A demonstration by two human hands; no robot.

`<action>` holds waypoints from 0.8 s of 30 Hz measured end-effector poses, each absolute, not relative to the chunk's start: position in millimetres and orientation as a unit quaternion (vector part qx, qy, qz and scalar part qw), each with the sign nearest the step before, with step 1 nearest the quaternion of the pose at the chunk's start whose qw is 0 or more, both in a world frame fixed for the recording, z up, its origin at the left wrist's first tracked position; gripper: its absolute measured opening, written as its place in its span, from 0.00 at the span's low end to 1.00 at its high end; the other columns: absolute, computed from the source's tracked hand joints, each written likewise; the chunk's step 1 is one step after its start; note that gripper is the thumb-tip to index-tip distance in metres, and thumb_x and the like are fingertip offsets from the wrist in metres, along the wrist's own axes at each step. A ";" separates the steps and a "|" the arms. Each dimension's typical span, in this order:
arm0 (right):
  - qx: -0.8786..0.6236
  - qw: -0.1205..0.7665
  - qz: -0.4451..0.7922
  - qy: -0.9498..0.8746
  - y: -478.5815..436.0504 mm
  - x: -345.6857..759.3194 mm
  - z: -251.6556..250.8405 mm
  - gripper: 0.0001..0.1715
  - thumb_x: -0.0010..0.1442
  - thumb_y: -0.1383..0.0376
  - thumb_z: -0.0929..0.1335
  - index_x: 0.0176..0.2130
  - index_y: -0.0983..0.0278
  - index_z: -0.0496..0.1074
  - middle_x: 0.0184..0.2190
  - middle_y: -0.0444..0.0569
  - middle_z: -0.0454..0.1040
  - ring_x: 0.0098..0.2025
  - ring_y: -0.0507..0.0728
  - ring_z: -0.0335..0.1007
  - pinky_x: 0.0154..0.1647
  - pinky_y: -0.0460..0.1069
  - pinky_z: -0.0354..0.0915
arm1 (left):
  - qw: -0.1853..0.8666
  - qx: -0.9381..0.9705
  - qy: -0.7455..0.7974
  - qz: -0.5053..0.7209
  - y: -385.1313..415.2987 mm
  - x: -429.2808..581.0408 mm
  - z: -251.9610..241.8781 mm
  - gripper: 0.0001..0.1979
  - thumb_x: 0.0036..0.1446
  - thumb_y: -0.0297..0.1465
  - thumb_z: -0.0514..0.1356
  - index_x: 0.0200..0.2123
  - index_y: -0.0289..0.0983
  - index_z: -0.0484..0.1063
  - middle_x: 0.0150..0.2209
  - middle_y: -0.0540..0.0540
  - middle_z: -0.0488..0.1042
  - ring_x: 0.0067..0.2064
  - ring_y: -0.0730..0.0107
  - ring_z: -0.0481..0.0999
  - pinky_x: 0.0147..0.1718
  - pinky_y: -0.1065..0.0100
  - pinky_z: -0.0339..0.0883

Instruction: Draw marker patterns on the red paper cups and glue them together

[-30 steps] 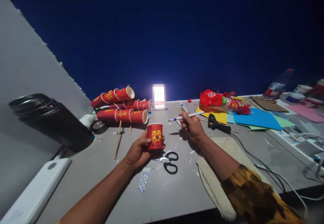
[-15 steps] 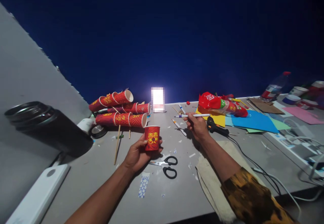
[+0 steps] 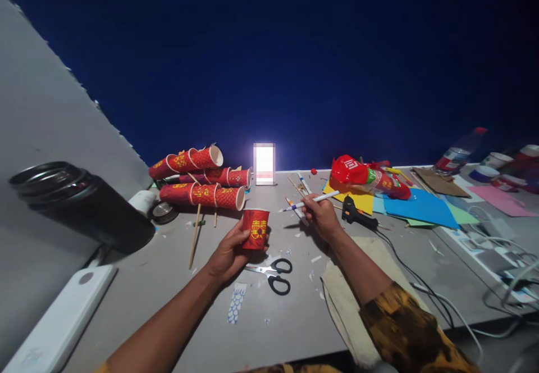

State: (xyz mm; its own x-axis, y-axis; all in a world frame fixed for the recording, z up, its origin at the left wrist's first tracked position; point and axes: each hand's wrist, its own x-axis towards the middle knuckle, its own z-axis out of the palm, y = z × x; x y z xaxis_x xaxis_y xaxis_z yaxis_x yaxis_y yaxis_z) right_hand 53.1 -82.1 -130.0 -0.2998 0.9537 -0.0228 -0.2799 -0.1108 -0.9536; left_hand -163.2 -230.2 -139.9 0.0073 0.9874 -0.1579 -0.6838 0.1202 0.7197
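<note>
My left hand [image 3: 231, 252] is wrapped around a red paper cup [image 3: 255, 230] with gold characters, held upright above the table. In my right hand [image 3: 320, 215] is a white marker pen [image 3: 290, 207] with a purple band, its tip pointing left toward the cup but apart from it. Below the cup lie black-handled scissors [image 3: 280, 276] and a strip of blue-patterned paper [image 3: 237, 304]. Behind my right fingers another white marker with an orange band [image 3: 290, 201] rests on the table. Stacked red paper cups [image 3: 202, 196] lie on their sides at the left, with wooden sticks among them.
A black flask [image 3: 84, 210] leans at the left beside a white power bank-like box [image 3: 63, 317]. To the right are a black glue gun [image 3: 356, 213], a red plastic bag [image 3: 349, 171], coloured paper [image 3: 421, 207], a cloth [image 3: 343, 289] and cables. A bright blurred screen [image 3: 264, 164] stands at the back.
My right hand has moved slightly left and down, and the marker now tilts with its tip lower and nearer the cup. The cup has turned slightly in my left hand.
</note>
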 end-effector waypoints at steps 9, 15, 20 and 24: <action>-0.313 0.463 0.517 -0.648 -126.5 48.2 -108.5 0.12 0.59 0.56 0.72 0.32 0.63 0.75 0.23 0.43 0.74 0.22 0.51 0.64 0.24 0.45 0.62 | 0.655 0.248 0.355 0.619 -229.6 -160.4 -140.5 0.30 0.55 0.30 0.70 0.59 0.34 0.68 0.49 0.32 0.79 0.44 0.52 0.81 0.43 0.53 0.77; -0.277 0.441 0.390 -0.760 -155.5 40.6 -103.8 0.07 0.60 0.60 0.72 0.33 0.61 0.77 0.28 0.46 0.78 0.27 0.53 0.69 0.29 0.48 0.64 | 0.664 0.254 0.329 0.622 -228.5 -156.9 -143.5 0.25 0.55 0.26 0.69 0.56 0.33 0.70 0.44 0.36 0.81 0.45 0.56 0.82 0.49 0.58 0.74; -0.285 0.443 0.386 -0.757 -153.1 38.1 -107.0 0.09 0.63 0.60 0.71 0.32 0.61 0.76 0.29 0.45 0.77 0.31 0.54 0.72 0.33 0.48 0.66 | 0.674 0.258 0.321 0.613 -229.4 -156.4 -143.8 0.27 0.54 0.27 0.69 0.57 0.33 0.69 0.45 0.37 0.81 0.45 0.58 0.81 0.48 0.60 0.73; -0.308 0.470 0.398 -0.725 -149.5 38.7 -106.4 0.10 0.64 0.60 0.70 0.31 0.61 0.74 0.27 0.44 0.76 0.31 0.54 0.71 0.33 0.48 0.67 | 0.677 0.250 0.318 0.614 -229.3 -157.5 -146.2 0.27 0.56 0.28 0.68 0.58 0.34 0.68 0.47 0.36 0.80 0.48 0.55 0.81 0.50 0.55 0.73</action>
State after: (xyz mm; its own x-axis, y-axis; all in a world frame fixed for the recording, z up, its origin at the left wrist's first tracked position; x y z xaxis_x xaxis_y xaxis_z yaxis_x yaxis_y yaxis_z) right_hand 38.7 -149.5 -106.4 -0.3689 0.8209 0.4359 0.0741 0.4935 -0.8666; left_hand -157.5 -229.3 -146.2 0.0428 0.9914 -0.1236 -0.6730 0.1200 0.7298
